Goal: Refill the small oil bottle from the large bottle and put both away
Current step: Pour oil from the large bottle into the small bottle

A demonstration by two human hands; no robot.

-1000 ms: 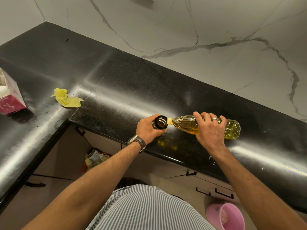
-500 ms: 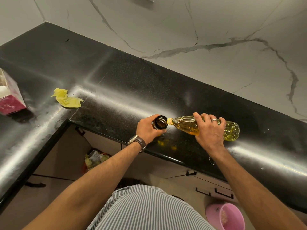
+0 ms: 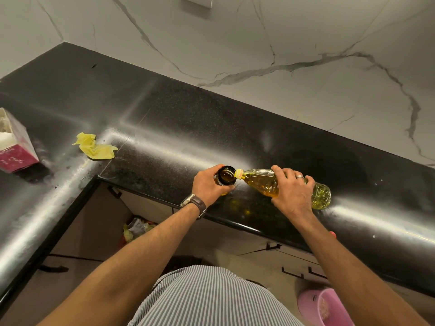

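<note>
The black tabletop (image 3: 211, 128) is seen from above, running along a marbled wall and turning a corner at the left, and the work is placed near its front edge. The large bottle (image 3: 261, 182) is held almost flat just above the surface, its long axis running from right to left and a little away from the person: the base (image 3: 321, 196) lies to the right, the yellow-collared neck (image 3: 239, 174) to the left. It is gripped around the middle by the right hand (image 3: 292, 194), fingers wrapped over the top, so that the neck projects leftward out of the grip. The oil is gathered in the lower, neck-side half of the body. The small oil bottle (image 3: 226, 175) stands upright just left of that neck, its dark open mouth facing up and showing amber liquid inside; it is steadied by the left hand (image 3: 209, 184), whose grip is closed round its side. Neck and rim are seen to meet at the right edge of the mouth. Whether a stream is flowing cannot be told. The pour is judged to be under way, and the coming move is judged to turn on this one alignment: the neck kept over the mouth as the base is raised or lowered.
</note>
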